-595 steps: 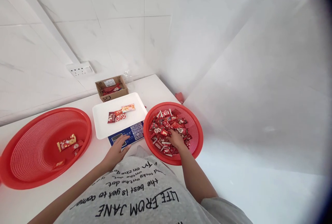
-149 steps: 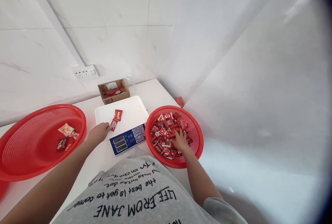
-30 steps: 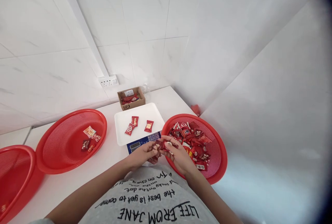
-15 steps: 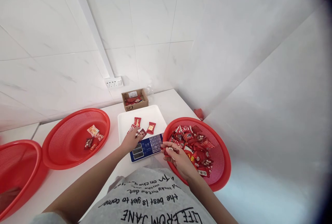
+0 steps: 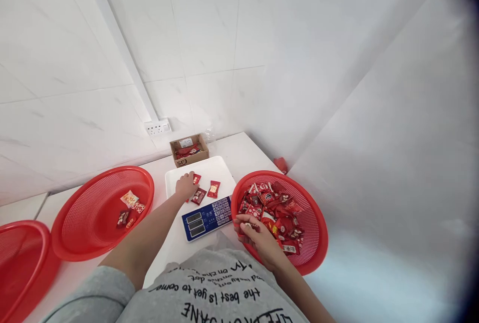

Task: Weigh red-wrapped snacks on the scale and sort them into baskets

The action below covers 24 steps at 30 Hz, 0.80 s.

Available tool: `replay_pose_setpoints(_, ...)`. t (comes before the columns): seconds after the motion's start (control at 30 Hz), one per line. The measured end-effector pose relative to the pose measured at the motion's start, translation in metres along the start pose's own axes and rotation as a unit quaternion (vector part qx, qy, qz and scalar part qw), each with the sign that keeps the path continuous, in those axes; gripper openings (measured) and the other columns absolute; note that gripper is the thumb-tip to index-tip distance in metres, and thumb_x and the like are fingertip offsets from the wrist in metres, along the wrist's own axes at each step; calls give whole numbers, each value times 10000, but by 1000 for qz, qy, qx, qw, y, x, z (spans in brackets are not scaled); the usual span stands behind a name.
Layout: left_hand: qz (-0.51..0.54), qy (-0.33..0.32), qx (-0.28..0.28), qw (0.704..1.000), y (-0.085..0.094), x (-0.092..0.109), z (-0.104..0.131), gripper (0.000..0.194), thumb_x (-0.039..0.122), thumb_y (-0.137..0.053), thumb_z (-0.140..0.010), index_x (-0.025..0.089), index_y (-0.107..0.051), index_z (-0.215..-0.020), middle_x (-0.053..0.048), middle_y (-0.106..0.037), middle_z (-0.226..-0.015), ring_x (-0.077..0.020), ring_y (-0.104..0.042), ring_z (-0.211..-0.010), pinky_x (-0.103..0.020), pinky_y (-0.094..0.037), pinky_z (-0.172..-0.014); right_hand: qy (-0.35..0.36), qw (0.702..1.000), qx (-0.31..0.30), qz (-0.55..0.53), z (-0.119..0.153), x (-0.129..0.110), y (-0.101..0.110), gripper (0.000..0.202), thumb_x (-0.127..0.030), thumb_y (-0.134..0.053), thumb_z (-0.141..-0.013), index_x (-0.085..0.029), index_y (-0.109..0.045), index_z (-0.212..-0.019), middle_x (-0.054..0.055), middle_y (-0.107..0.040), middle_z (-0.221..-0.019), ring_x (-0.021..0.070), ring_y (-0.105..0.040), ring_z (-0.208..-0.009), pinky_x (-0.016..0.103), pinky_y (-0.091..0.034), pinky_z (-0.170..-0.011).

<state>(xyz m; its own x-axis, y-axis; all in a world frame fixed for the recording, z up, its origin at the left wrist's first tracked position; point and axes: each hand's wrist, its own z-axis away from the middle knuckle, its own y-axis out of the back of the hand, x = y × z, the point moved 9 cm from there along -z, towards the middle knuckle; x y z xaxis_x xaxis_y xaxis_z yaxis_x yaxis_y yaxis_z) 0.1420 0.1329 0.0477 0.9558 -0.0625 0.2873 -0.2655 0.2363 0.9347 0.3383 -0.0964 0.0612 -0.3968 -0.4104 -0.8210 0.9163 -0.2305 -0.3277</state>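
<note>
My left hand (image 5: 186, 186) rests over the white scale tray (image 5: 220, 165), its fingers curled down at a red packet that they partly cover. A dark red packet (image 5: 198, 195) and another red packet (image 5: 213, 189) lie on the tray beside it. The scale's blue keypad panel (image 5: 207, 218) faces me. My right hand (image 5: 252, 233) is at the near left rim of the right red basket (image 5: 318, 228), palm turned up, with its fingers curled round a small red packet (image 5: 251, 226). Many red packets (image 5: 277, 208) are piled inside that basket.
A red basket (image 5: 86, 213) with several packets (image 5: 130, 208) stands to the left, with another red basket (image 5: 22, 263) at the far left. Behind the scale is a cardboard box (image 5: 189, 150) of packets against the wall. A socket (image 5: 157, 127) is on the wall.
My left hand has moved left and slightly up across the tray, uncovering the dark red packet. My right hand keeps its packet at the basket rim. The view has shifted slightly.
</note>
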Motion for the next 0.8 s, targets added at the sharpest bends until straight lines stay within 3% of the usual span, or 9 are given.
replay_pose_setpoints(0.2, 58, -12, 25, 998, 7, 9, 5, 469, 65, -502, -769, 194, -464, -1218, -147, -489, -1264, -259, -583, -1037, -368, -458, -833, -9, 1000, 3, 9, 1, 5, 1, 435, -475, -769, -583, -222, -679, -925, 55, -640, -991, 183, -603, -900, 292, -482, -737)
replay_pose_setpoints(0.37, 152, -57, 75, 984, 40, 32, 25, 414, 99, -492, -802, 176, -499, -1209, -120, -511, -1248, -230, -545, -1108, -353, -428, -935, 1, 1000, -12, 23, -4, 5, -5, 452, -503, -759, -596, -214, -669, -931, 56, -626, -1002, 173, -595, -880, 284, -486, -726)
replay_pose_setpoints(0.43, 197, -83, 70, 974, 55, 48, 42, 409, 161, -523, -814, 170, -502, -1222, -97, -578, -1185, -214, -567, -1076, -342, -443, -926, 14, 999, -19, 38, -7, 0, -8, 450, -524, -736, -628, -214, -664, -946, 61, -624, -1004, 178, -594, -892, 290, -490, -736)
replay_pose_setpoints(0.5, 256, -126, 22, 958, 66, 68, 66, 404, 233, -559, -815, 186, -525, -1215, -48, -659, -1061, -192, -621, -964, -322, -485, -856, 39, 998, -29, 49, -7, -11, -12, 437, -547, -683, -691, -221, -651, -980, 69, -622, -1037, 185, -592, -918, 303, -493, -755)
replay_pose_setpoints(0.6, 410, -216, -156, 872, 74, 110, 118, 499, 316, -627, -783, 179, -537, -1255, -66, -682, -1060, -227, -623, -976, -362, -485, -855, 110, 990, -47, 77, -1, -44, -22, 409, -553, -580, -791, -233, -619, -1042, 65, -614, -1064, 180, -580, -924, 307, -485, -769)
replay_pose_setpoints(0.7, 410, -253, -207, 851, 91, 131, 159, 513, 311, -677, -738, 223, -580, -1233, -43, -652, -1162, -233, -580, -1066, -364, -443, -931, 201, 964, -75, 157, 18, -86, -39, 366, -529, -545, -831, -216, -612, -1009, 28, -611, -910, 151, -552, -807, 287, -455, -743)
replay_pose_setpoints(0.8, 403, -268, -242, 841, 97, 142, 184, 570, 291, -695, -727, 275, -547, -1278, -16, -644, -1148, -221, -566, -1071, -358, -433, -935, 263, 934, -98, 221, 40, -116, -54, 329, -506, -527, -849, -187, -608, -836, -2, -562, -762, 131, -492, -706, 260, -411, -670)
